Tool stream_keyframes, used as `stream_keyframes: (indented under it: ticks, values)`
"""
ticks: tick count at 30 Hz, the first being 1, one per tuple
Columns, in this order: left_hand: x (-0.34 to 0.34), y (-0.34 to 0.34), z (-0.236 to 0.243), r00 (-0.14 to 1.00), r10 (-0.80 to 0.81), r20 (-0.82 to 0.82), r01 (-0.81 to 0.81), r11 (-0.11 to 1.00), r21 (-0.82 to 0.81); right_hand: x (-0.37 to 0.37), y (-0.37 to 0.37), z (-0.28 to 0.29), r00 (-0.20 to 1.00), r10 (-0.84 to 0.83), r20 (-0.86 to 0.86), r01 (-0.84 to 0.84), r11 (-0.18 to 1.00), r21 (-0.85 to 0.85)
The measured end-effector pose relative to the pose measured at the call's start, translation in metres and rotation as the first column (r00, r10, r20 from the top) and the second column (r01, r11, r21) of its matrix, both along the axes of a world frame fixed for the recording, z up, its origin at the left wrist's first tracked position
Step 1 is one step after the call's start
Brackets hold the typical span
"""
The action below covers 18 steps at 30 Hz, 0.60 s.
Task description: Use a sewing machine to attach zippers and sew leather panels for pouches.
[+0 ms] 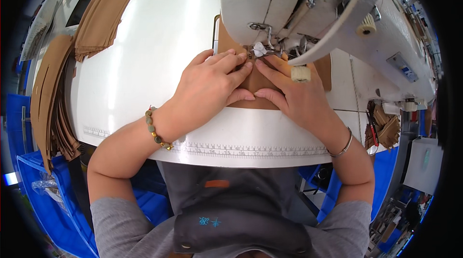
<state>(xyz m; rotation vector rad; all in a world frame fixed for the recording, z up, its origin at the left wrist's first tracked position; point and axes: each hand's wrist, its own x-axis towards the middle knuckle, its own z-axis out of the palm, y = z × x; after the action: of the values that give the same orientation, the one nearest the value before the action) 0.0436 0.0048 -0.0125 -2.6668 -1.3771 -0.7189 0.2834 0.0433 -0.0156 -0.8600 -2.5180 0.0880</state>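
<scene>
A brown fabric piece (255,103) lies on the white sewing table (125,89), beneath the head of a white sewing machine (246,2). My left hand (212,79) rests on the piece left of the needle area, fingers apart and slightly bent, fingertips close to the metal presser foot (270,48). My right hand (294,89) lies on it from the right, fingers stretched toward the foot, partly behind a cream knob (301,74). Both thumbs point at each other over the lower part of the piece. The needle tip is too small to make out.
Stacked brown pieces (103,14) and longer draped strips (50,99) are at the left. Brown scraps (388,128) and red-handled snips (374,135) sit at the right. A printed ruler (226,151) runs along the front edge. Blue bins (43,190) flank me below the table.
</scene>
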Motion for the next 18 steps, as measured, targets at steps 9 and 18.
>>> stream_keyframes:
  ticks: [9, 18]
  values:
    - [0.0017, 0.0023, -0.0002, 1.0, 0.014, -0.002, -0.014, 1.0, 0.018, 0.0008, 0.0029, -0.002, 1.0, -0.011, 0.002, 0.011, 1.0, -0.004]
    - [-0.0006, 0.0023, 0.0012, 0.998, 0.02, -0.06, -0.025, 0.997, -0.077, -0.0041, 0.0055, 0.0045, 0.999, -0.002, 0.038, 0.002, 1.0, -0.001]
